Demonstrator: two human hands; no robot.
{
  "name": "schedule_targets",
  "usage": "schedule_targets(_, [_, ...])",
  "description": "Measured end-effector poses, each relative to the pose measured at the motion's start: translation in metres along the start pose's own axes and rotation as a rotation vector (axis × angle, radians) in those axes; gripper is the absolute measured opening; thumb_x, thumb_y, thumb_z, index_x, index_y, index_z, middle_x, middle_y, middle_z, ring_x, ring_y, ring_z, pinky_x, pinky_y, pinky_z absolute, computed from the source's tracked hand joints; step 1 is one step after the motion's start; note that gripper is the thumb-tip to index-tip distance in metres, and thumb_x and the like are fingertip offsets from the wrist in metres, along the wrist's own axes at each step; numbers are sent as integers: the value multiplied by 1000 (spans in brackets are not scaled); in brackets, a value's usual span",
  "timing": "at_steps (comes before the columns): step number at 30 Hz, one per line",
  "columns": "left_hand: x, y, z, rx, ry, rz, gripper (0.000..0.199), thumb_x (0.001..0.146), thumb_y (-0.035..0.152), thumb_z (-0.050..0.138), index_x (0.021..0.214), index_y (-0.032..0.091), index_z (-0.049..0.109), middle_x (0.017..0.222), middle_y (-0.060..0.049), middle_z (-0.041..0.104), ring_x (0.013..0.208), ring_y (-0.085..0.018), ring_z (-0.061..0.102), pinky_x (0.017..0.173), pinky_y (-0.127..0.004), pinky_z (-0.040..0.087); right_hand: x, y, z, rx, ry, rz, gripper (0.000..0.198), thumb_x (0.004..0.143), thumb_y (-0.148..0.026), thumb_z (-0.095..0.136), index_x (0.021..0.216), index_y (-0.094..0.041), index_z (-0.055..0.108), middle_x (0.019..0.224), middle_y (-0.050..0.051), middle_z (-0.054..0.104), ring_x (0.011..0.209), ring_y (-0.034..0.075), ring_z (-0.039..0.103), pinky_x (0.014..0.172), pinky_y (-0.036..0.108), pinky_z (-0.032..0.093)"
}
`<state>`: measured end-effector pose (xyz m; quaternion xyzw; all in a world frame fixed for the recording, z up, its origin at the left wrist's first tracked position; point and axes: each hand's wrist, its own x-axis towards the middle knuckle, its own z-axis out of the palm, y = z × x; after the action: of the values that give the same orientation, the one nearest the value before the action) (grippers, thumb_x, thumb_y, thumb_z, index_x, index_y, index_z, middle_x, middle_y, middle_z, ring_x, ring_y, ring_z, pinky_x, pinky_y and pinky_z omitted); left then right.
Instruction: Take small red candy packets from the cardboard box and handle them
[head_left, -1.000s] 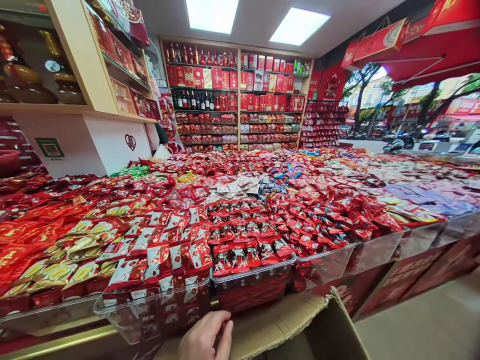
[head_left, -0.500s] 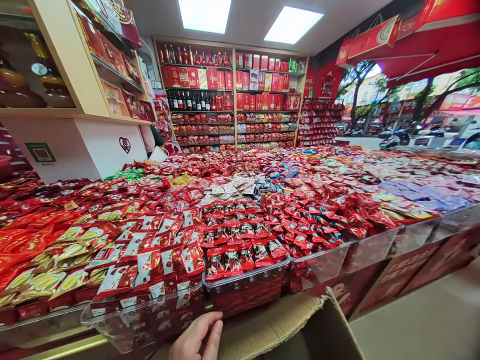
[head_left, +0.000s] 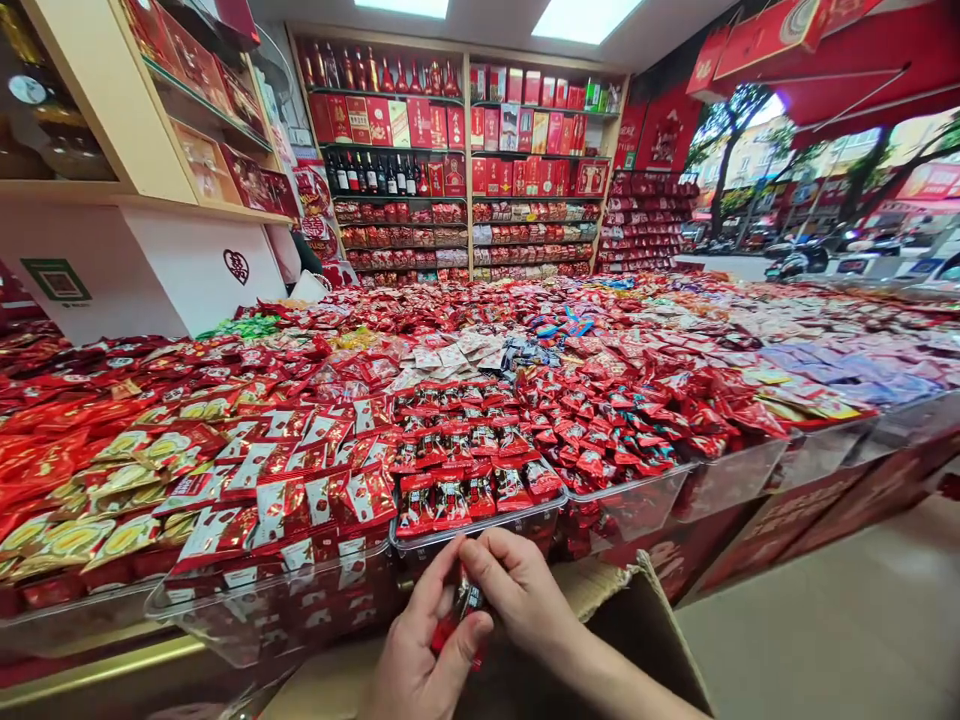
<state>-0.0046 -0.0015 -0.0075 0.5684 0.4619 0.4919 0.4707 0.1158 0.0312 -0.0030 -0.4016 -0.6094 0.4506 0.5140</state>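
Note:
Between my two hands is a small red and dark wrapped candy (head_left: 469, 600), partly hidden by the fingers. My left hand (head_left: 427, 640) curls around it from the left. From the right, my right hand (head_left: 521, 590) pinches its upper end, fingertips close to the left ones. Both hands are over an open cardboard box (head_left: 600, 640). Just beyond them stands a clear plastic bin (head_left: 480, 528) with rows of similar red and black candy packets (head_left: 450, 500). Left of it, another clear bin (head_left: 277, 610) holds red and white packets (head_left: 281, 505).
Heaps of wrapped sweets (head_left: 637, 415) spread across the wide display, with clear bin walls along its front edge. Shelves (head_left: 469, 160) of bottles and red boxes line the back. A white counter block (head_left: 202, 270) rises at left; tiled floor (head_left: 817, 620) shows at right.
My right hand has come into view and joins the left. The left hand has moved up and right, and a candy now shows between them. The view has tilted slightly downward.

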Motion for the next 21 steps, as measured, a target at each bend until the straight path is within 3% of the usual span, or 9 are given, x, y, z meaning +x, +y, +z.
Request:
schedule_targets(2, [0,4,3,-69,-4,-65,59,71,45,64,124,24,49,98,-7,69,51,-13,60,45,-22,49,2,1,-3,-18,41,-30,40,83,-48,41,56,-18,39,54,-4,35,53,9,30,50,22,28])
schedule_targets(4, [0,7,7,-139,9,-112,61,69,42,67,124,23,47,86,-5,69,41,-9,50,36,-19,42,2,2,-4,-15,62,-23,41,84,-47,41,55,-18,35,54,-5,31,52,9,28,49,22,26])
schedule_targets(8, [0,8,13,-258,88,-141,65,64,39,72,122,23,47,56,5,58,41,-9,47,36,-17,40,2,3,-6,25,54,23,39,83,-46,43,56,-18,37,54,-5,33,52,9,29,49,22,27])
schedule_targets(11, [2,6,10,-280,122,-193,49,64,45,71,105,21,58,47,8,55,38,-8,50,38,-17,41,0,3,-9,39,25,40,35,82,-42,48,59,-16,47,55,-3,41,53,9,35,51,22,31])
schedule_targets(14, [4,2,2,-231,185,-223,39,62,51,69,83,19,68,51,4,62,41,-9,56,39,-16,41,-4,1,-12,24,-30,-5,25,81,-36,53,69,-15,59,60,-1,52,56,10,44,54,22,36])
schedule_targets(17, [4,-1,-4,-191,244,-179,35,57,47,74,79,21,73,64,2,69,46,-9,57,44,-18,45,-7,-2,-15,-8,-43,-140,19,82,-29,53,73,-16,64,64,2,58,60,12,51,57,23,39])
schedule_targets(21, [2,4,-6,-422,140,-325,41,61,54,68,84,21,73,73,-4,72,49,-13,59,44,-22,44,-8,-4,-19,32,-37,-308,13,82,-22,55,78,-22,67,70,2,61,66,14,55,63,25,43])
